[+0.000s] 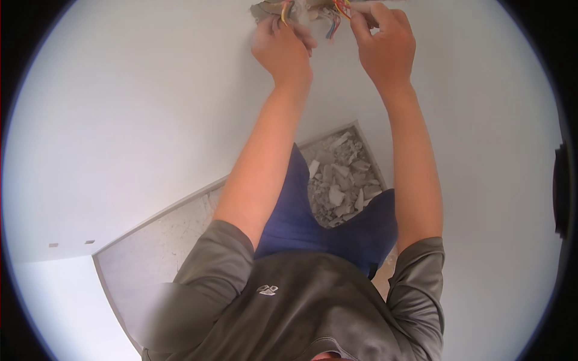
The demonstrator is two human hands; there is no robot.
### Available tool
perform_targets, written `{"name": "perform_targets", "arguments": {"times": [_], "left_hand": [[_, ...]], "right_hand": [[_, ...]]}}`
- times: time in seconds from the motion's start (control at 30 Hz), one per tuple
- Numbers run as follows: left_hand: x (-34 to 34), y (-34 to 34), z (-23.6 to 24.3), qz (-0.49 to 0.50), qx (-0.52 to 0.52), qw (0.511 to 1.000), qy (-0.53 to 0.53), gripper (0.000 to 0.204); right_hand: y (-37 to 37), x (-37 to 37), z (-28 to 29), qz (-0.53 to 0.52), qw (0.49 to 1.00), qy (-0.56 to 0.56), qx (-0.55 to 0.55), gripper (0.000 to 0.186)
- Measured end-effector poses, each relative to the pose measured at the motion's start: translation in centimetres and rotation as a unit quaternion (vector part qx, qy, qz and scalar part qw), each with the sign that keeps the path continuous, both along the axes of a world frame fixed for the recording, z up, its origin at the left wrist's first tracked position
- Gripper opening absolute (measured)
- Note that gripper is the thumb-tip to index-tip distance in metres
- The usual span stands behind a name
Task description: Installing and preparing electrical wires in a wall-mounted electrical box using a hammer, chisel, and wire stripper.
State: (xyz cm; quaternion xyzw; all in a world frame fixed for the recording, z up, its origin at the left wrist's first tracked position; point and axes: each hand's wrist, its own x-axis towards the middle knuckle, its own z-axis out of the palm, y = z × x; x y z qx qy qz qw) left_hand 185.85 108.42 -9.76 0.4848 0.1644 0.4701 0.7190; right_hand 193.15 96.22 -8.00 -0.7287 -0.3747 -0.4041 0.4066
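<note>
Our left hand is raised, fingers curled beside a thin yellow wire; its fingertips are partly hidden, so we cannot tell whether they pinch it. Our right hand brings thumb and forefinger together on some orange-red wires, the other fingers bent behind.

What we are handling sits at the upper edge of the view, by the pale wall, where a rough-edged, brownish opening shows next to our left hand. Each wire is slender and coloured: the yellow one bends in a soft arc with a little red near it, while those at the right curve in bright strands. Between our hands a loose bunch of blue and reddish wires hangs down, apart from both; its ends are too small to make out.

Below, beyond our dark blue trousers, lies a heap of pale broken rubble.
</note>
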Motion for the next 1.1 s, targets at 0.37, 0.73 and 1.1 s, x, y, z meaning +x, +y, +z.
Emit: {"name": "perform_targets", "arguments": {"times": [0.37, 0.73, 1.1], "left_hand": [[-2.4, 0.2, -1.1, 0.042, 0.06, 0.997, 0.0, 0.022], [-5.3, 1.7, -1.3, 0.043, 0.051, 0.998, -0.007, 0.013], [-7.4, 2.6, -0.6, 0.037, 0.031, 0.999, -0.019, 0.011]], "right_hand": [[-0.7, 1.1, -2.8, 0.011, 0.999, 0.003, -0.036, 0.01], [0.6, -1.0, 0.6, 0.091, 0.995, 0.029, 0.011, 0.015], [3.4, -0.1, 2.1, -0.035, 0.983, 0.146, -0.108, 0.028]]}}
